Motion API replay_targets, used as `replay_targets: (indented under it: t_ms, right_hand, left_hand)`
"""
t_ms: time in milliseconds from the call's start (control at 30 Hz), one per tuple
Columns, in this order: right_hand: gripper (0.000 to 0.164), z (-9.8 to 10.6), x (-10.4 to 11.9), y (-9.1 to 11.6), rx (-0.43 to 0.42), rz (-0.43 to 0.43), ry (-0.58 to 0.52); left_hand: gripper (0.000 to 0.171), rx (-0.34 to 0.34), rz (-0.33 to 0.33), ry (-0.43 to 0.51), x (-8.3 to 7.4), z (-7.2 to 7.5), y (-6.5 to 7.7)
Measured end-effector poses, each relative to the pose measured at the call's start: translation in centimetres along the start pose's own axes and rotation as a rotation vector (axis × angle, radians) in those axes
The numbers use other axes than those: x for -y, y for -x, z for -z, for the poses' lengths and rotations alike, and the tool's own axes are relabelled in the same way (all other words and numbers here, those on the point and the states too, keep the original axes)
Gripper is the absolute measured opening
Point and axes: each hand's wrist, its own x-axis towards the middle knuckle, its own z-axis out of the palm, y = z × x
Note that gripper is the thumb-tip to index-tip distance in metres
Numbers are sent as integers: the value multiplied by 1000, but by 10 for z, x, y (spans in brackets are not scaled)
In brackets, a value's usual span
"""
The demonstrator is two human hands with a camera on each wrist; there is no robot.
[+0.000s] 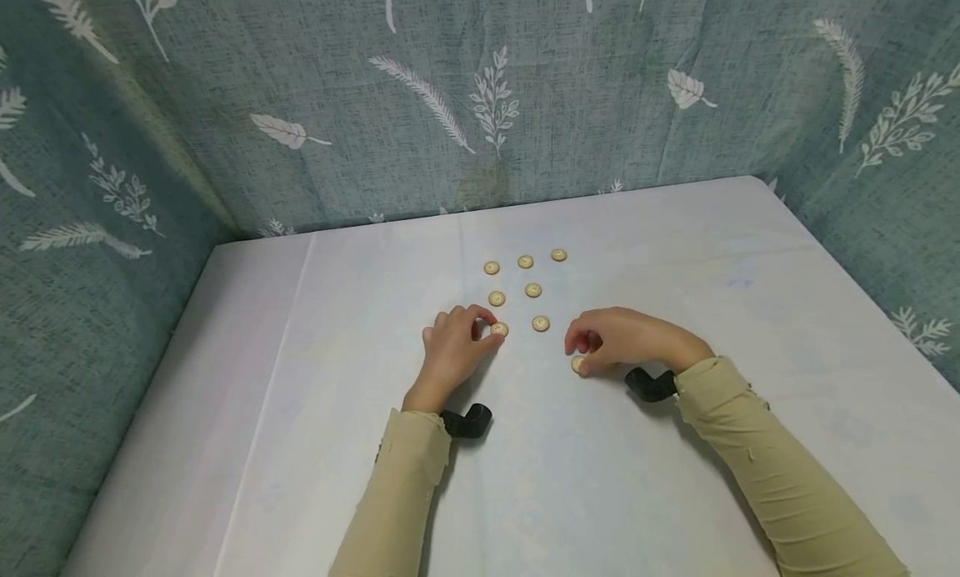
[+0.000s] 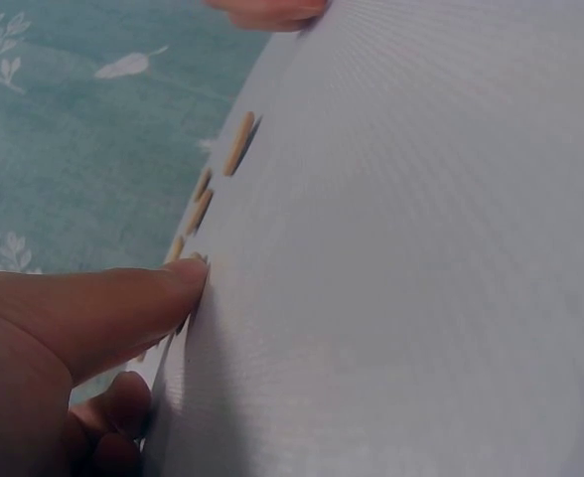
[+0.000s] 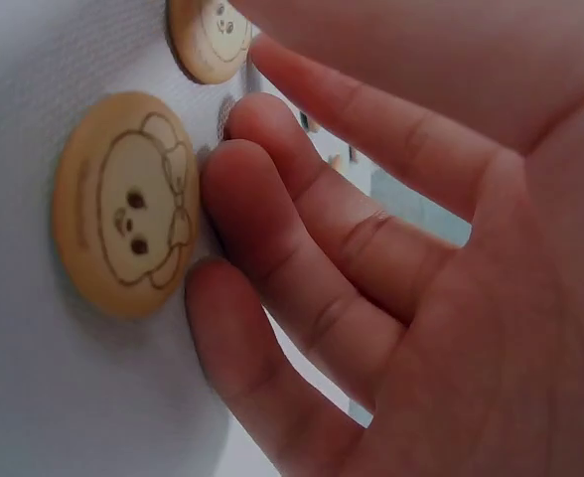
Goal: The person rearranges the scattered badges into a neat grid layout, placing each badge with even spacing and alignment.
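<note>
Several round, pale wooden discs lie in loose rows on the white table. My left hand (image 1: 453, 352) pinches one wooden disc (image 1: 500, 330) between thumb and index finger at the table surface; in the left wrist view the thumb (image 2: 163, 298) mostly hides it. To the right, my right hand (image 1: 626, 339) holds another disc (image 1: 577, 364) low at the table between thumb and index finger, partly covered by the thumb. The right wrist view shows a disc with a drawn cartoon face (image 3: 123, 204) beside the curled fingers, and part of another disc (image 3: 208, 40) by the thumb.
Beyond the hands lie a back row of discs (image 1: 526, 261), a middle pair (image 1: 533, 290) and a single disc (image 1: 541, 323) between the hands. The white table (image 1: 360, 310) meets a green leaf-patterned curtain (image 1: 570, 102) at the back and sides.
</note>
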Motion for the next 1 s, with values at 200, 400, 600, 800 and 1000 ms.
replay_targets:
  t_ms: [200,400,600,800,1000]
  right_hand:
    - [20,-1,3,-1,-9,-2,72]
    - [18,-2,5,-2,-26,-23,77]
    - [15,-2,6,-4,-39,-57,52]
    - [13,-3,7,-3,-47,-99,28]
    - [10,-3,7,-2,-51,-99,-9]
  left_hand:
    - [26,-7,-3,-5,2,0,0]
    - [26,-11,-4,-3,3,-1,0]
    - [26,-16,-9,-9,3,-2,-1]
    - [26,-11,-9,-15,3,-2,-1]
    - [26,-7,-11,-16,1,-2,0]
